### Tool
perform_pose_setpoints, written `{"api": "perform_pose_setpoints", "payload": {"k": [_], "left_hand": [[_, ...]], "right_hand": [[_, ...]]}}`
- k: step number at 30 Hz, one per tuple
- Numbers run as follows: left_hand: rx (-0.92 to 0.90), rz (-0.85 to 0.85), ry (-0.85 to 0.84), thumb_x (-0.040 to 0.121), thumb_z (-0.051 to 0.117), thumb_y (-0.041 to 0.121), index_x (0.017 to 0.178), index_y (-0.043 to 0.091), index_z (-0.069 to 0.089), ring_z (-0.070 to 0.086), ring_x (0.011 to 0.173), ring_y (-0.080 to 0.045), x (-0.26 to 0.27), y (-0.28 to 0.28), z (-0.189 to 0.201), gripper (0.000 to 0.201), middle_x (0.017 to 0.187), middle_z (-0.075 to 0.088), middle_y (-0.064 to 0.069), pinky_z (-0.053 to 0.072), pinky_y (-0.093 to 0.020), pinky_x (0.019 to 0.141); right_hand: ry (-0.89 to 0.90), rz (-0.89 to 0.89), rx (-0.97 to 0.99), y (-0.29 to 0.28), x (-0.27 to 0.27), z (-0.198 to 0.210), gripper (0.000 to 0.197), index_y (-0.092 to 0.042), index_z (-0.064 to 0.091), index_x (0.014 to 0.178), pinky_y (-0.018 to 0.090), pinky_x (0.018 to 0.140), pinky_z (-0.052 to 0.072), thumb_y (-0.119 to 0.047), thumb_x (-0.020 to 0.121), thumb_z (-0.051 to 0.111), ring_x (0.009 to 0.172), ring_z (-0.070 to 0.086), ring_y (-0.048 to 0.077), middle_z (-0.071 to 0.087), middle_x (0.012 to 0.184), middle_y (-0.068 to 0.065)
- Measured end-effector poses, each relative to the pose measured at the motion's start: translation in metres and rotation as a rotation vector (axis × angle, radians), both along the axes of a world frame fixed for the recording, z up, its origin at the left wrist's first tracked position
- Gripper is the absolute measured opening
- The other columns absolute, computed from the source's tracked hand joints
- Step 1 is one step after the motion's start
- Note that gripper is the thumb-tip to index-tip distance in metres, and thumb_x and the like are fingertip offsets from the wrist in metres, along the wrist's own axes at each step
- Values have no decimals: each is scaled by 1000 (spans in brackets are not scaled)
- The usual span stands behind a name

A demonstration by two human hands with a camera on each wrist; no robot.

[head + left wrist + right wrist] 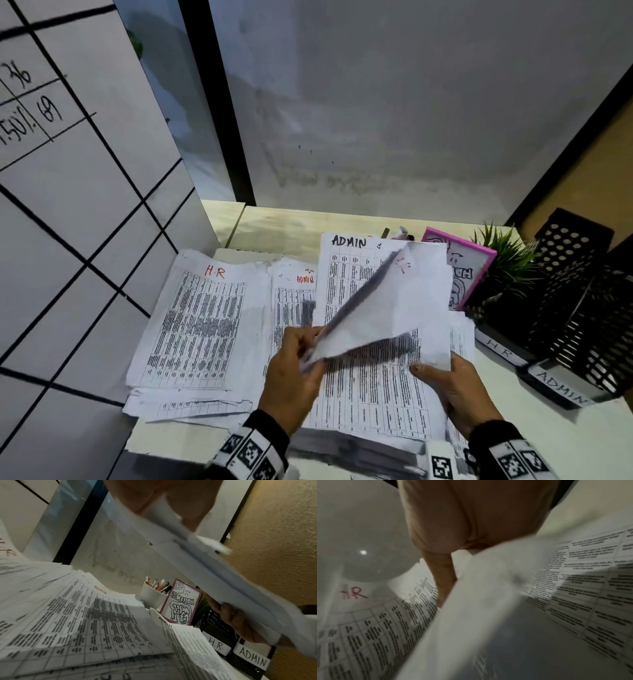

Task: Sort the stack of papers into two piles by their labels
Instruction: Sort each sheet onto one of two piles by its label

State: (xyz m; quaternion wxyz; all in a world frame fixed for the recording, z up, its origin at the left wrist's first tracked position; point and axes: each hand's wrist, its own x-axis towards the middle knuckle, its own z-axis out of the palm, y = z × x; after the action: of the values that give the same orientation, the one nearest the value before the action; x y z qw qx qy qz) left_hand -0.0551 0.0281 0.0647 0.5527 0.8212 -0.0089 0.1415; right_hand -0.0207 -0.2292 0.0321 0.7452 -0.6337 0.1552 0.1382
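My left hand pinches the lower left edge of a lifted, bent sheet, and my right hand grips its lower right corner with the thumb on top. The sheet's blank back faces me and a red label shows faintly through it. In the right wrist view a curved printed sheet reads HR in red. Below lies the unsorted stack, its top page headed ADMIN. The HR pile lies at the left, an ADMIN pile beside it. The left wrist view shows the sheet between both hands.
Black mesh trays labelled H.R. and ADMIN stand at the right. Behind the stack are a pink-framed picture, a small plant and a white pen cup. A gridded whiteboard walls the left side.
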Motion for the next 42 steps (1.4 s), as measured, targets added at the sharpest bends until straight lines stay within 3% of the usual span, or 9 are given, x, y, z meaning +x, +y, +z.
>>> {"api": "perform_pose_setpoints", "payload": {"k": [4,8,13,18,21,26,32,36,42], "left_hand": [[-37,220,35,80,62,-13,78,29,52,61,78,-6,3,48,-4,43,92,65,14,47,-12,61],[-147,500,114,83,66,-5,69,12,45,60,83,-21,11,133,-18,30,104,65,-2,49,-20,66],[81,644,304,78,71,-2,68,2,47,50,61,-21,12,221,-32,26,73,59,-14,36,-10,46],[217,577,442,80,67,-4,69,16,59,58,64,-25,15,254,-56,25,76,64,-15,47,-27,58],[408,494,496,82,58,-11,92,3,68,63,88,-35,20,253,-64,20,100,66,-18,47,-34,80],[576,446,605,81,58,-6,101,-2,70,57,102,-40,24,235,-67,23,116,61,-24,46,-41,89],[592,432,414,79,65,0,93,10,70,36,125,-35,26,156,-51,18,135,50,-13,33,-45,104],[351,137,282,86,59,3,94,19,65,39,126,-22,38,69,-53,18,135,49,-1,34,-41,108],[233,-224,403,88,53,4,114,14,57,54,116,-19,90,-43,-71,28,124,52,-1,40,-22,93]], "right_hand": [[66,0,7,25,0,-1,18,-4,68,105,28,68,56,-8,88,67,88,73,22,76,99,9],[113,100,-156,50,4,-13,17,-8,68,106,27,72,53,-15,92,65,91,69,18,74,100,3],[171,104,-230,84,17,-26,8,-4,68,99,28,66,49,-5,91,64,78,64,20,71,84,1],[170,42,-268,107,37,-36,8,-3,64,99,24,58,43,-4,91,64,67,56,13,65,86,5],[185,68,-359,111,51,-48,8,-3,64,97,25,53,39,-7,90,65,58,50,15,60,73,5],[250,112,-444,110,64,-58,18,2,63,98,25,58,41,-12,89,67,62,53,20,62,73,8],[194,164,-552,87,64,-56,78,-7,37,146,42,107,41,-39,84,73,131,47,33,44,147,16],[277,-135,-483,31,49,-57,76,-9,36,146,51,104,44,-28,83,75,125,53,36,44,147,19],[443,-192,-949,-46,5,-63,56,0,54,124,43,94,44,-23,78,74,117,48,41,51,126,24]]}}
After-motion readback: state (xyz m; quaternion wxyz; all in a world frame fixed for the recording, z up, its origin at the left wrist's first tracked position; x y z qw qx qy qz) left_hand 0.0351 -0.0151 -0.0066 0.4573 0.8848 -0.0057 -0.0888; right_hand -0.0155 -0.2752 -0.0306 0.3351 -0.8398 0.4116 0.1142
